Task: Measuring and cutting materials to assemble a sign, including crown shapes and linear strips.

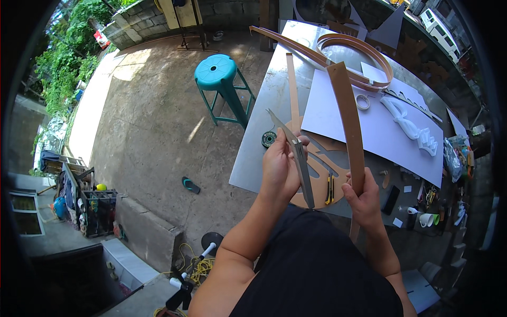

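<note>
Concrete, grey and stained, spreads to my left as the floor (158, 132), the broadest thing around me. Next comes the metal-topped table (251, 158), reaching away in front of me and to my right. A large white sheet (322, 105) lies across it, one corner pointing toward the floor side. Beyond the sheet, toward the table's far end, rests a looped brown band (388, 63) with a long, straighter tail. A teal stool (224, 66) stands on the floor, just off the table's left edge. Close to my body, a brown cut-out panel (317, 185) with curved openings lies on the tabletop.

I hold a long brown strip (348, 121) up over the table, slightly curved; my right hand (364, 198) is closed on its lower part, thumb in front, and some of it shows below my grip. My left hand (282, 166) is curled firmly around a narrow grey piece (302, 164) with a pointed far end, held tilted above the panel; I cannot tell exactly what it is.

Smaller still, twisted white bundles (404, 124) sit on the sheet, as does a roll of tape (363, 108). Yellow-and-black cutters (328, 190) lie side by side on the panel, between my hands.
</note>
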### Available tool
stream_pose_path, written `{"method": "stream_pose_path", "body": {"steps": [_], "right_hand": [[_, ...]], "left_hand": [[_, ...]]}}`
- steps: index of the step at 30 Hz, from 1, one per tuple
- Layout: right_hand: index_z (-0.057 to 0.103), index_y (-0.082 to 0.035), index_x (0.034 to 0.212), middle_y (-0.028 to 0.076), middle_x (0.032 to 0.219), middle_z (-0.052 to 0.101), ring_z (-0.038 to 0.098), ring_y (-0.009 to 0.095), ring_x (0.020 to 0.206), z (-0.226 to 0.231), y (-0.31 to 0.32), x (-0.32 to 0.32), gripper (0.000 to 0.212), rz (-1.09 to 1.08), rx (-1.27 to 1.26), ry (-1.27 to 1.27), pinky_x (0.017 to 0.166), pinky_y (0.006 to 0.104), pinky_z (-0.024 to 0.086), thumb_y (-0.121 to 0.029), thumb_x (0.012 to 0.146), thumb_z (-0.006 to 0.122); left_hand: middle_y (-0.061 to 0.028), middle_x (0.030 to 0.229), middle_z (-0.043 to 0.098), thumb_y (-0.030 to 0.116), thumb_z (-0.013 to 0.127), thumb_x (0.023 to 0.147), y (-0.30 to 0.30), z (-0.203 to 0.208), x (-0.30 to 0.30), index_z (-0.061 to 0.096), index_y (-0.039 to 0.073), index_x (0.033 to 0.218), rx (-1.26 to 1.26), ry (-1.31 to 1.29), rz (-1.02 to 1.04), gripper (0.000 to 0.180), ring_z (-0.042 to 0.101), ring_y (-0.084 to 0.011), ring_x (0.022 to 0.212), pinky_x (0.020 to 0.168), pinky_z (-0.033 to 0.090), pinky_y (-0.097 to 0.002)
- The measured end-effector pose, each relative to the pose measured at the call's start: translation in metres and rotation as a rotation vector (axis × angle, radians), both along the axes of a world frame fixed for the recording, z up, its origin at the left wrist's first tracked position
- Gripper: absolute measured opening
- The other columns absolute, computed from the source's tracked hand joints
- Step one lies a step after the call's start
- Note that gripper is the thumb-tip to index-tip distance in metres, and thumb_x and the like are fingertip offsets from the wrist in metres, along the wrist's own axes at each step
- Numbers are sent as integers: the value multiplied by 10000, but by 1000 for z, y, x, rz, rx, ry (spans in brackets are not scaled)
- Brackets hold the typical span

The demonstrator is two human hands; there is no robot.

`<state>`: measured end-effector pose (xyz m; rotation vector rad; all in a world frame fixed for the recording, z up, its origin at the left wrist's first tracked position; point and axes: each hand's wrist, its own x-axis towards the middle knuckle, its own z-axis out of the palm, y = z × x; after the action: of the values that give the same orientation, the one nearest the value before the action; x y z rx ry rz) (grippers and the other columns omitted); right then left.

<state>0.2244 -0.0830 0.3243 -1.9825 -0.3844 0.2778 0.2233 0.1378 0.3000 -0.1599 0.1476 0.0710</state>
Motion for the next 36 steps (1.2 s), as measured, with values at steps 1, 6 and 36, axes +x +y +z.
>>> {"method": "stream_pose_path", "body": {"steps": [1, 6, 36], "right_hand": [[530, -30, 1086, -26, 758, 475, 423, 45, 660, 1, 1, 0, 245, -1, 6, 14, 594, 231, 360, -167, 928, 656], [529, -28, 1089, -29, 753, 483, 433, 44, 660, 1, 1, 0, 246, -23, 37, 59, 595, 230, 369, -165, 929, 656], [507, 24, 1333, 112, 979, 622, 584, 166, 896, 10, 0, 16, 530, 147, 76, 153, 819, 319, 483, -245, 897, 645]], "left_hand": [[-54, 905, 445, 198, 386, 1090, 0, -1, 0, 423, 16, 981, 0, 0, 0, 216, 469, -106, 814, 645, 521, -179], [-57, 905, 447, 194, 384, 1090, 0, -3, 2, 429, 13, 974, -21, -18, -9, 220, 471, -110, 814, 662, 532, -191], [-125, 1005, 574, 142, 447, 1059, -29, -9, -10, 381, -15, 1201, 1319, 230, 299, 221, 667, -151, 709, 548, 597, -250]]}}
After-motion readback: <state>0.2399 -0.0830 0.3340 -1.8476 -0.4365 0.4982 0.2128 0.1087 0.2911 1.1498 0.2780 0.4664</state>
